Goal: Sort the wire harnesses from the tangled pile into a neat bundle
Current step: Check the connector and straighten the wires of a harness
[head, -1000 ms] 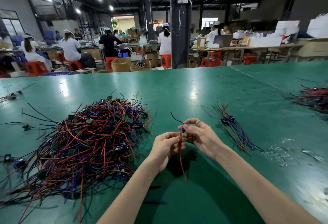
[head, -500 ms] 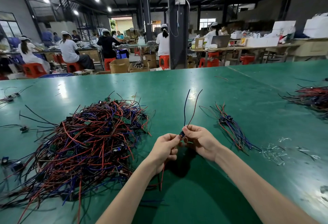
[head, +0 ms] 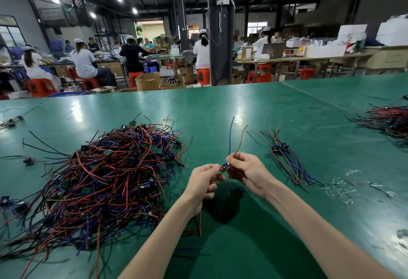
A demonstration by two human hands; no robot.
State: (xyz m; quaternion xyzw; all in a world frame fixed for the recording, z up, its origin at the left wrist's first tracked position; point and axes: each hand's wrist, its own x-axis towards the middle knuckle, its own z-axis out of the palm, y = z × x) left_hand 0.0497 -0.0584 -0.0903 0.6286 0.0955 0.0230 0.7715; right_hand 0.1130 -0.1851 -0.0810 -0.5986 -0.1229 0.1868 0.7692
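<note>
Harness [head: 226,166] pinched between left hand [head: 202,181] and right hand [head: 247,172] above green surface [head: 220,106]; pile [head: 106,179] at left edge, bundle [head: 284,159] right; workers [head: 85,64] beyond far edge.

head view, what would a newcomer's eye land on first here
The big tangled pile of red, blue and black wires sprawls over the left of the green table. In the centre, the left hand and right hand pinch one wire harness between them, a blue and a red wire sticking up from it. Just to their right lies a small bundle of harnesses laid side by side.
</note>
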